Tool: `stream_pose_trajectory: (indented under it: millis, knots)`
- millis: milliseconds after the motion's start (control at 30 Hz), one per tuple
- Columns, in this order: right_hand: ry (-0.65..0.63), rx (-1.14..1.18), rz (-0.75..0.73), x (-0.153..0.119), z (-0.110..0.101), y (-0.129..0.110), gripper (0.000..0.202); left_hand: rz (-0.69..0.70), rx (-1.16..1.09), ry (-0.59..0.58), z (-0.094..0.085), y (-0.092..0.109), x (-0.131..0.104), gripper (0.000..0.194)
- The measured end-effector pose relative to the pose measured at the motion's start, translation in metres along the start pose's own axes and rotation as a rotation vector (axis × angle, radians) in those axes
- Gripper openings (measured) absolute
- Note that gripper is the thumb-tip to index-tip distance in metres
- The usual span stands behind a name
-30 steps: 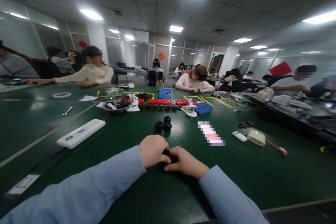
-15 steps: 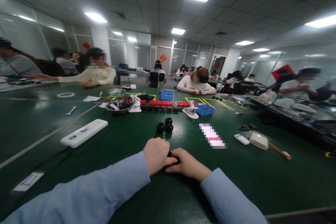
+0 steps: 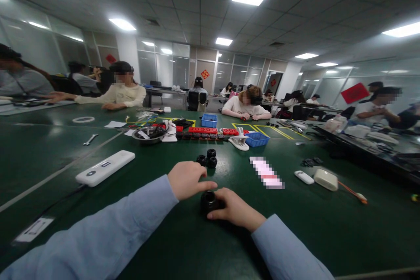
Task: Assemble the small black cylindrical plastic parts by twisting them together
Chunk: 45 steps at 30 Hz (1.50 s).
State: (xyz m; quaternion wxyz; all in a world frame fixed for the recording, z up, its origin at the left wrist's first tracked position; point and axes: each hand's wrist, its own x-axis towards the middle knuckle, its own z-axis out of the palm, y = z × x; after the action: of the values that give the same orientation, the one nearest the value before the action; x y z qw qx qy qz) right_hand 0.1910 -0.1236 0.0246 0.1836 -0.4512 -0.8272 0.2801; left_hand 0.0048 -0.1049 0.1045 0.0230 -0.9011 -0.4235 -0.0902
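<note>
My right hand (image 3: pixel 233 208) grips a black ring-shaped wheel (image 3: pixel 208 201) from its right side, with the hole facing up, low over the green table (image 3: pixel 183 245). Just up and left of it, my left hand (image 3: pixel 189 180) is apart from the wheel, its thumb and forefinger spread and nothing held. Past my left hand several similar black wheels (image 3: pixel 211 162) stand in a cluster on the table.
A white power strip (image 3: pixel 105 168) lies left, beyond it a wrench (image 3: pixel 90 139). Farther back are a metal bowl (image 3: pixel 147 140), red blocks (image 3: pixel 202 130), a white clamp (image 3: pixel 239 141) and a blue basket (image 3: pixel 257 140). At right sits a white case (image 3: pixel 326 180). A person (image 3: pixel 247 103) sits opposite.
My left hand has let go of the wheel and moved left and slightly up, its fingers opening. The wheel now shows in my right hand, which has hardly moved.
</note>
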Motion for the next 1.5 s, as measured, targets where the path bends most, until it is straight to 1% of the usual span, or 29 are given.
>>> stream_pose_trajectory:
  millis: [133, 200, 300, 400, 467, 533, 633, 733, 800, 967, 1100, 1233, 1500]
  knots:
    - [0.000, -0.047, 0.010, 0.001, -0.001, -0.001, 0.031, 0.150, -0.083, -0.135, -0.006, -0.008, 0.001, 0.037]
    - [0.002, -0.055, -0.016, 0.001, -0.002, -0.001, 0.030, 0.229, -0.146, -0.194, -0.005, -0.008, 0.001, 0.035]
    - [-0.027, 0.026, -0.041, 0.000, -0.002, -0.001, 0.029, 0.348, -0.215, -0.229, -0.002, -0.009, 0.002, 0.038]
    - [-0.073, 0.086, 0.023, -0.002, -0.003, 0.001, 0.031, 0.444, -0.277, -0.247, 0.000, -0.011, 0.004, 0.041]
    - [-0.078, 0.082, 0.060, -0.003, -0.003, 0.001, 0.033, 0.468, -0.284, -0.272, 0.001, -0.011, 0.004, 0.043]
    - [-0.078, 0.085, 0.063, -0.003, -0.003, 0.001, 0.034, 0.457, -0.253, -0.294, 0.001, -0.010, 0.004, 0.044]
    - [-0.072, 0.092, 0.046, -0.003, -0.003, 0.001, 0.033, 0.414, -0.205, -0.284, 0.004, -0.007, 0.004, 0.043]
    - [-0.061, 0.094, 0.032, -0.003, -0.003, 0.002, 0.034, 0.366, -0.198, -0.269, 0.006, -0.004, 0.005, 0.043]
    - [-0.057, 0.088, 0.032, -0.003, -0.002, 0.002, 0.034, 0.344, -0.205, -0.282, 0.007, -0.004, 0.006, 0.044]
    - [-0.056, 0.043, 0.051, -0.002, -0.002, 0.002, 0.035, 0.372, -0.217, -0.330, 0.008, -0.006, 0.011, 0.041]
    - [-0.037, -0.024, 0.040, -0.002, -0.003, 0.001, 0.040, 0.381, -0.231, -0.328, 0.011, -0.009, 0.013, 0.038]
    - [-0.056, 0.012, 0.041, -0.002, -0.003, 0.001, 0.042, 0.321, -0.194, -0.310, 0.014, -0.007, 0.012, 0.038]
    - [-0.075, 0.079, 0.045, -0.002, -0.002, 0.001, 0.033, 0.182, -0.104, -0.248, 0.015, 0.004, 0.007, 0.039]
